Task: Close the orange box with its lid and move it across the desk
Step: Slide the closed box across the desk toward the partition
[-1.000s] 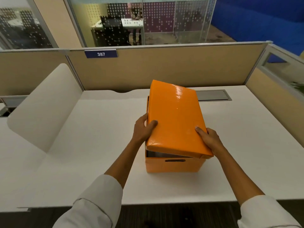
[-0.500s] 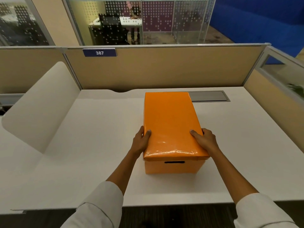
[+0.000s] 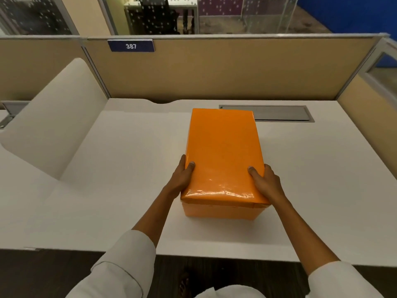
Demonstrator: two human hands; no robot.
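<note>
From the head view, the orange box sits on the white counter, a little right of the middle and closer to the near edge than the far one. Its lid lies flat and square on top, overhanging the walls slightly, so only a low strip of the front wall shows under the lid's glossy near rim.

The left hand is pressed against the lid's left edge near the front corner; its thumb lies on top of the lid and the rest of the fingers wrap down the side. The right hand mirrors it on the right edge, thumb on top, fingers curled over the side. Both hands are clamped on the lid from opposite sides, with the box between them. How far the fingers reach down the side walls is hidden by the lid.

Both forearms are bare, with white sleeves rolled back near the elbows.

Behind the box, a grey cable hatch is set into the counter, its left end just hidden by the lid's far corner. A tan partition runs along the back, carrying a blue plate that reads 387. A white curved divider stands at the left
</note>
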